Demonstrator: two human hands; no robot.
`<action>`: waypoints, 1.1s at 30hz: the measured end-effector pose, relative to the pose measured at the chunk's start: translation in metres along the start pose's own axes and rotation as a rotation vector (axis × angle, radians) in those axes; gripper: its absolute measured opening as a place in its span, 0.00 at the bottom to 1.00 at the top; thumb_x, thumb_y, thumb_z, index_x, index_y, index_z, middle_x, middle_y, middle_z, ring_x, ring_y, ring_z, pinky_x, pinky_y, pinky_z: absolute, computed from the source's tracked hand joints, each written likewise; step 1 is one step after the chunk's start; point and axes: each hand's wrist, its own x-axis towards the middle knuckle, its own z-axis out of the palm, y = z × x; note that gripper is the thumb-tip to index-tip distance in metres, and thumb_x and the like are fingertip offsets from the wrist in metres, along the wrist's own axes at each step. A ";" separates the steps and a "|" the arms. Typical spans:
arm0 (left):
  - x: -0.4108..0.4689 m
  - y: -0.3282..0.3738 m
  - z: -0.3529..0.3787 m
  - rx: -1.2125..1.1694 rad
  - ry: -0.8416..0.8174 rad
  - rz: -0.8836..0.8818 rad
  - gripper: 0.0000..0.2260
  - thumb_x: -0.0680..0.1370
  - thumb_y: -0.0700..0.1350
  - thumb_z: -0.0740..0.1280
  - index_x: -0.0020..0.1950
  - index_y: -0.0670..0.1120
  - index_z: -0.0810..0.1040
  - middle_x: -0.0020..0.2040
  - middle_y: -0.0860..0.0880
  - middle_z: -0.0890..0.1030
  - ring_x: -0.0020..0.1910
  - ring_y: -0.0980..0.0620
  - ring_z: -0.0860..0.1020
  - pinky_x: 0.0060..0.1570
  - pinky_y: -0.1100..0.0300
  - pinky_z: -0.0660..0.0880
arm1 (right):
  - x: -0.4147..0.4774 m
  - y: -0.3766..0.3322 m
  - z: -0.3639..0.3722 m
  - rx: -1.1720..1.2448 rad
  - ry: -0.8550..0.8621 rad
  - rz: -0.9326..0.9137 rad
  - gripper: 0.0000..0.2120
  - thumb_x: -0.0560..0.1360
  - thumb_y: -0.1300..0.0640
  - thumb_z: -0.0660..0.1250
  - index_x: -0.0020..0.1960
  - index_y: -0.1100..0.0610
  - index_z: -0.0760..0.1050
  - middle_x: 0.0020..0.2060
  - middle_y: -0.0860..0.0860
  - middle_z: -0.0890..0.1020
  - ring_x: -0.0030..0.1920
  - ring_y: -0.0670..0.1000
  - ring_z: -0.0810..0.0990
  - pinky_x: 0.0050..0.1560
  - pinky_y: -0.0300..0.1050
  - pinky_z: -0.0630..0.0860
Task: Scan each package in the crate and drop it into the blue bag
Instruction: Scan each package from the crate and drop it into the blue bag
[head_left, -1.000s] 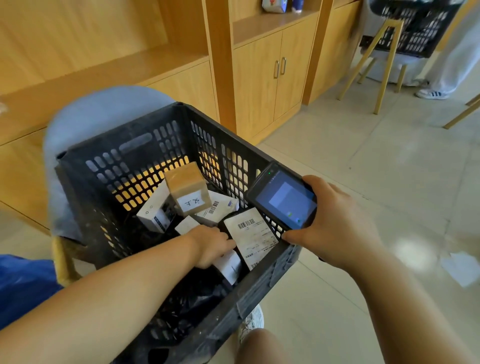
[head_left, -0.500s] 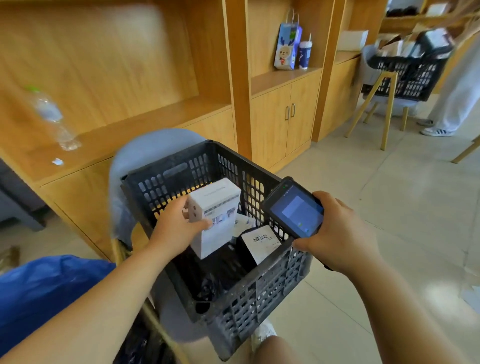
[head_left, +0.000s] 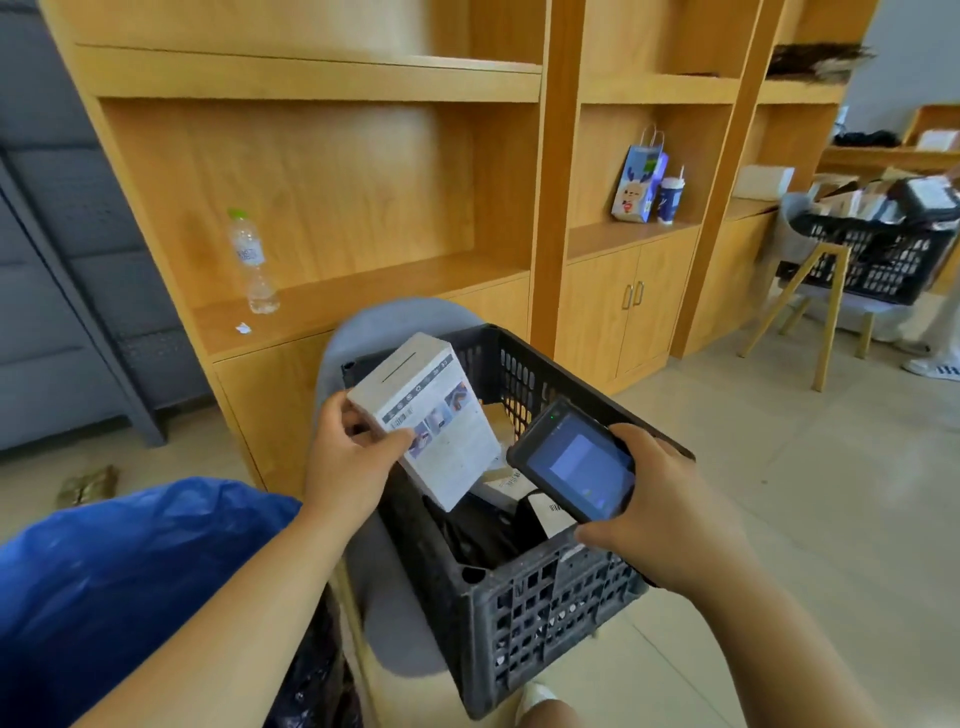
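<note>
My left hand (head_left: 347, 457) grips a white box (head_left: 435, 421) with printed pictures and a barcode, held tilted above the left side of the black plastic crate (head_left: 524, 603). My right hand (head_left: 660, 514) holds a black handheld scanner (head_left: 574, 462) with a lit screen over the crate's right rim, just right of the box. Inside the crate lie more packages (head_left: 514, 480) with white labels, partly hidden by the box and the scanner. The blue bag (head_left: 119, 582) sits at lower left, under my left forearm.
The crate rests on a grey chair (head_left: 384, 613). Wooden shelving and cabinets (head_left: 623, 306) stand behind, with a water bottle (head_left: 250, 262), a paper gift bag (head_left: 638, 182) and a cup. At right, another black crate (head_left: 878, 254) sits on a chair beside a person's legs.
My left hand picked the white box out of the crate and raised it, turning its printed face toward the scanner. The view has tilted up and left.
</note>
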 end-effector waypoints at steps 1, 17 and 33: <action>-0.003 0.002 -0.002 0.036 -0.014 0.032 0.24 0.69 0.39 0.76 0.51 0.63 0.70 0.48 0.63 0.77 0.46 0.71 0.78 0.34 0.75 0.74 | -0.001 -0.002 0.000 -0.001 -0.002 -0.005 0.46 0.58 0.42 0.75 0.70 0.48 0.58 0.53 0.45 0.72 0.47 0.50 0.73 0.43 0.50 0.78; 0.006 -0.016 0.018 0.762 -0.444 0.432 0.24 0.75 0.41 0.69 0.66 0.60 0.67 0.67 0.62 0.70 0.61 0.53 0.73 0.48 0.48 0.77 | -0.002 0.028 -0.002 0.035 0.040 0.078 0.43 0.57 0.42 0.76 0.67 0.45 0.59 0.47 0.46 0.72 0.39 0.51 0.76 0.33 0.50 0.80; 0.035 -0.099 0.173 0.883 -1.187 0.231 0.34 0.71 0.25 0.57 0.71 0.54 0.68 0.77 0.53 0.56 0.75 0.52 0.59 0.68 0.64 0.55 | 0.055 0.101 0.014 0.014 0.081 0.183 0.38 0.55 0.42 0.75 0.60 0.39 0.60 0.41 0.40 0.70 0.36 0.44 0.73 0.31 0.47 0.78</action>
